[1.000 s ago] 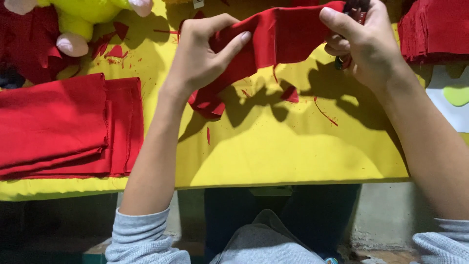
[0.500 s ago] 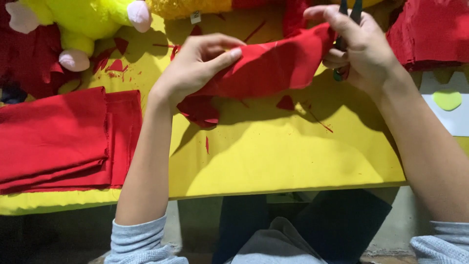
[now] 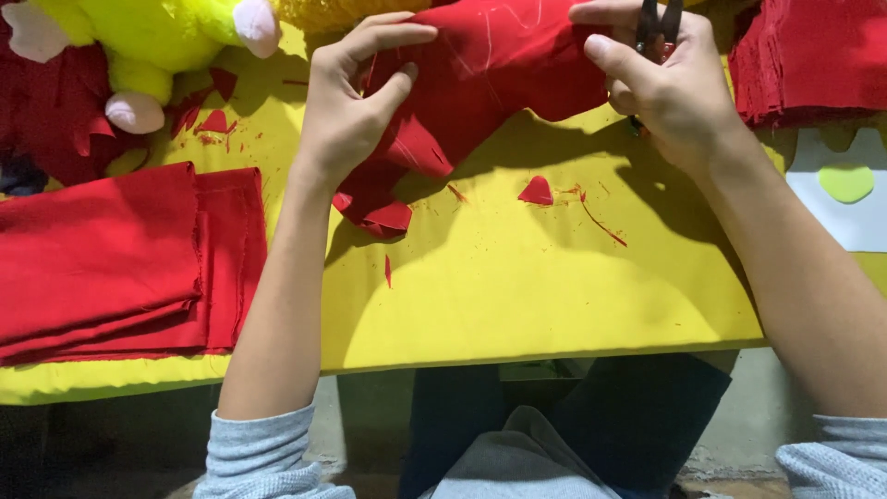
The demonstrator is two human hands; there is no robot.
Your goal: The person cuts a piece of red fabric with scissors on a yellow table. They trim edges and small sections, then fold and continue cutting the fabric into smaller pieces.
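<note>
Left hand [image 3: 356, 102] pinches the lower left part of a red cloth piece [image 3: 490, 69], held above the far side of the yellow-covered desk [image 3: 517, 286]. Right hand [image 3: 665, 88] grips the cloth's right edge together with dark scissors [image 3: 658, 23]. Red scraps [image 3: 536, 191] lie beneath. Folded red fabric [image 3: 111, 259] at left; yellow plush toy [image 3: 157, 42] beyond.
</note>
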